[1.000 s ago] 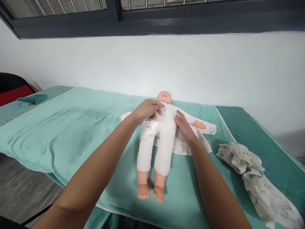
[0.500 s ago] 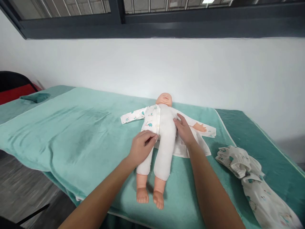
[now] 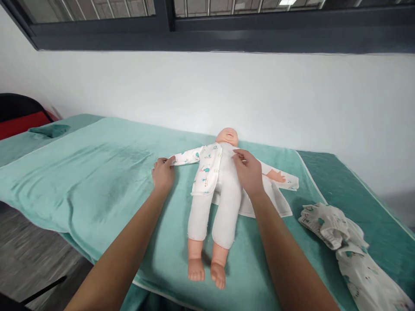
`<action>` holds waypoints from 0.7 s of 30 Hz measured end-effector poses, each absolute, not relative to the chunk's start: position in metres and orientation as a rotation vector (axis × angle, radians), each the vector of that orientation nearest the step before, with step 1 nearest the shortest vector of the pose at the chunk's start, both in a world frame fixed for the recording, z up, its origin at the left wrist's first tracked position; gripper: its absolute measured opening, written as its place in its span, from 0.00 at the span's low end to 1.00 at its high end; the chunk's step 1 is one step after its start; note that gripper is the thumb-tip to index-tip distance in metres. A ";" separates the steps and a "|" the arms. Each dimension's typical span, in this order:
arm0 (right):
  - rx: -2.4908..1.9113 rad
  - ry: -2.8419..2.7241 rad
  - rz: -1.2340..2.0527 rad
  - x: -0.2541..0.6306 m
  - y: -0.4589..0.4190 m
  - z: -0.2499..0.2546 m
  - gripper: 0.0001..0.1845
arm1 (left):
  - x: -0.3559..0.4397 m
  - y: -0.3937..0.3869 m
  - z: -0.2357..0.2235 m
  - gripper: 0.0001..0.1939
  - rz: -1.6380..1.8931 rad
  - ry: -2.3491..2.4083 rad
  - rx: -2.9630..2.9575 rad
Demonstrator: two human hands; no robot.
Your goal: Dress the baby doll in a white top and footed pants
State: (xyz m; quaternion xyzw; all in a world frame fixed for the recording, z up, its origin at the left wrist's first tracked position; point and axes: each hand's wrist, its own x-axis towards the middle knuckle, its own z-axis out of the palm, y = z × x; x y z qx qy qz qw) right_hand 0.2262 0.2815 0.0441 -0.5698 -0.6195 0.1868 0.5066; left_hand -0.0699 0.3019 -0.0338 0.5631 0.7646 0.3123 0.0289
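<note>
A baby doll [image 3: 227,172] with a white cloth body lies on its back, head towards the wall. A white printed baby shirt [image 3: 207,170] covers one side of its chest; the shirt's other half [image 3: 279,203] lies spread out beneath and beside the doll. The doll's hand [image 3: 276,176] on the right shows against the other sleeve. With fingers closed, my left hand [image 3: 164,172] grips the cuff of the left-side sleeve [image 3: 186,157]. Over the doll's chest, my right hand [image 3: 248,170] has its fingers bent and slightly apart, with nothing visible in them.
Under the doll is a light green blanket [image 3: 97,172] on a bed or table against the white wall [image 3: 207,90]. A crumpled printed baby garment [image 3: 346,242] lies at the right. A red and black chair [image 3: 22,116] stands at far left.
My left hand has moved from the shirt's lower front edge out to the left sleeve's cuff. My right hand has shifted slightly up the doll's chest. The shirt's front panel now lies flatter.
</note>
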 end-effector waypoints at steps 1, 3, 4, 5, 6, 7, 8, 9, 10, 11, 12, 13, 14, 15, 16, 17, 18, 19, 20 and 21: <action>-1.395 -1.558 0.447 0.218 0.287 0.051 0.20 | -0.071 0.304 -0.034 0.23 0.986 2.358 1.711; -1.481 -1.684 0.446 0.203 0.299 0.064 0.22 | -0.072 0.308 -0.033 0.23 1.068 2.344 1.641; -1.540 -1.738 0.447 0.196 0.305 0.070 0.22 | -0.073 0.309 -0.033 0.23 1.109 2.340 1.605; -1.603 -1.779 0.446 0.190 0.311 0.075 0.22 | -0.074 0.310 -0.033 0.24 1.139 2.338 1.579; -1.662 -1.805 0.443 0.185 0.317 0.079 0.21 | -0.075 0.311 -0.033 0.24 1.157 2.338 1.562; -1.710 -1.819 0.444 0.181 0.323 0.081 0.21 | -0.075 0.311 -0.034 0.24 1.165 2.339 1.554; -1.737 -1.823 0.456 0.178 0.329 0.082 0.20 | -0.076 0.311 -0.034 0.24 1.160 2.341 1.558; -1.742 -1.822 0.480 0.176 0.334 0.082 0.20 | -0.076 0.311 -0.035 0.25 1.146 2.341 1.569; -1.733 -1.815 0.513 0.175 0.340 0.081 0.21 | -0.076 0.311 -0.036 0.25 1.131 2.339 1.584; -1.710 -1.809 0.551 0.175 0.345 0.078 0.22 | -0.076 0.311 -0.037 0.25 1.117 2.337 1.599; -1.671 -1.808 0.589 0.175 0.350 0.075 0.23 | -0.076 0.311 -0.037 0.25 1.109 2.335 1.611; -1.609 -1.808 0.625 0.175 0.354 0.072 0.25 | -0.075 0.311 -0.038 0.25 1.107 2.332 1.617; -1.523 -1.805 0.658 0.176 0.357 0.068 0.27 | -0.075 0.311 -0.038 0.25 1.110 2.329 1.619; -1.422 -1.796 0.687 0.177 0.359 0.064 0.29 | -0.075 0.312 -0.039 0.25 1.118 2.327 1.614; -1.318 -1.782 0.708 0.179 0.360 0.061 0.30 | -0.075 0.312 -0.039 0.25 1.126 2.326 1.606; -1.233 -1.765 0.716 0.180 0.360 0.058 0.31 | -0.075 0.312 -0.039 0.25 1.135 2.324 1.598; -1.190 -1.743 0.709 0.182 0.358 0.056 0.31 | -0.075 0.312 -0.039 0.25 1.143 2.322 1.590; -1.190 -1.722 0.691 0.184 0.355 0.054 0.30 | -0.075 0.313 -0.038 0.25 1.149 2.318 1.583; -1.222 -1.703 0.663 0.185 0.351 0.053 0.29 | -0.075 0.313 -0.038 0.25 1.154 2.315 1.578; -1.271 -1.688 0.628 0.187 0.348 0.053 0.27 | -0.075 0.313 -0.038 0.24 1.159 2.310 1.575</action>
